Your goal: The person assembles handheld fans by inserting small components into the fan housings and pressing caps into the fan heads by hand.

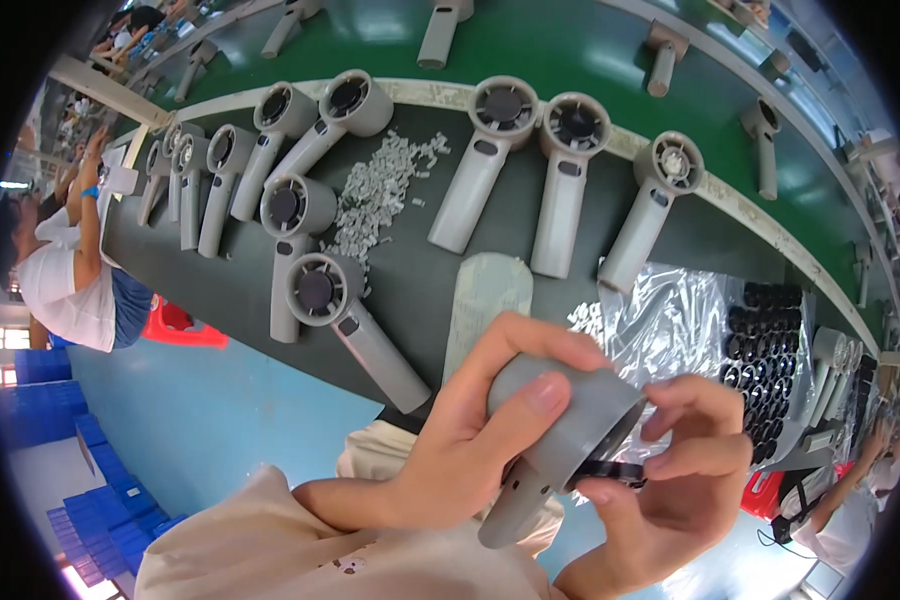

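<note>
1. The left hand (470, 440) wraps around the head of a grey handheld fan housing (560, 430), thumb pressed flat on its barrel, handle pointing down toward the lap.
2. The right hand (680, 480) pinches a black ring (610, 470) between thumb and fingertips at the housing's open mouth.
3. A tray of black rings (765, 340) lies on clear plastic film (660, 310) to the right.
4. Three grey fans (560, 180) lie side by side on the dark mat beyond, beside a heap of small white parts (380, 190).
</note>
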A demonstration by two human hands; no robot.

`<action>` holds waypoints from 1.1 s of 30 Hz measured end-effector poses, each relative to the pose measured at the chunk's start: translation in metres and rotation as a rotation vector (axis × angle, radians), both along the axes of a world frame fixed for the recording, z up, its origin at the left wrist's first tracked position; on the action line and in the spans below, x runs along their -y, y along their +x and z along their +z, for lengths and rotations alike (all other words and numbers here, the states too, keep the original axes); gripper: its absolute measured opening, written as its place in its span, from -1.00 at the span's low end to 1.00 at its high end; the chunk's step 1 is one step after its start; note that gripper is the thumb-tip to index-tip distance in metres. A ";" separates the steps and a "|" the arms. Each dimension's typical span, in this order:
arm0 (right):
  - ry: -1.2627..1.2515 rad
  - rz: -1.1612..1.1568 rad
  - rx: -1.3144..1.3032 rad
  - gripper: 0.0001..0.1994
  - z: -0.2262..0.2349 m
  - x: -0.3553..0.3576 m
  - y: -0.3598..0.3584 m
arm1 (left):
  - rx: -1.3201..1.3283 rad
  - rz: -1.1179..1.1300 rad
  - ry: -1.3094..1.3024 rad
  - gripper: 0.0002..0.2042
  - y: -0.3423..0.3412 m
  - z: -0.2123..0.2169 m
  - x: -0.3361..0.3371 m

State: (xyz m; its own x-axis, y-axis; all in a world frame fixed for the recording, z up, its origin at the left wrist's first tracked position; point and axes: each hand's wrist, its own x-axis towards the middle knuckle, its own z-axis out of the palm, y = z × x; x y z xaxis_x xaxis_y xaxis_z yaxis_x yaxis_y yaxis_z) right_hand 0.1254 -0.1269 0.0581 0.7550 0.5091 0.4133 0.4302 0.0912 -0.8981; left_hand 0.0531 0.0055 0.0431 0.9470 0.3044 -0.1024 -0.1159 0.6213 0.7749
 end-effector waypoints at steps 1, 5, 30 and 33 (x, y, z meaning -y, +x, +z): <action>-0.054 -0.033 -0.029 -0.49 0.005 0.002 -0.003 | -0.015 0.002 0.014 -0.69 -0.002 -0.002 0.001; 0.011 -0.189 -0.181 -0.50 0.002 -0.005 -0.010 | -0.069 0.037 -0.023 -0.69 -0.003 0.003 -0.002; -0.259 -0.078 0.142 -0.69 0.032 0.026 0.037 | -0.145 0.166 -0.240 -0.78 0.010 -0.006 -0.002; -0.383 -0.386 0.597 -0.80 0.080 0.062 0.091 | -0.174 0.164 -0.215 -0.78 0.003 -0.012 -0.018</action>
State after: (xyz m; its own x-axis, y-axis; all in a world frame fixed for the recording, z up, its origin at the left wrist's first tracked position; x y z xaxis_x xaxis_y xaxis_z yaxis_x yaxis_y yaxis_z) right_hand 0.2161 -0.1891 0.1381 0.6133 0.4454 0.6524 0.7857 -0.4291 -0.4456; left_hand 0.0561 0.0240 0.0311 0.8499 0.4050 -0.3371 -0.1050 0.7571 0.6448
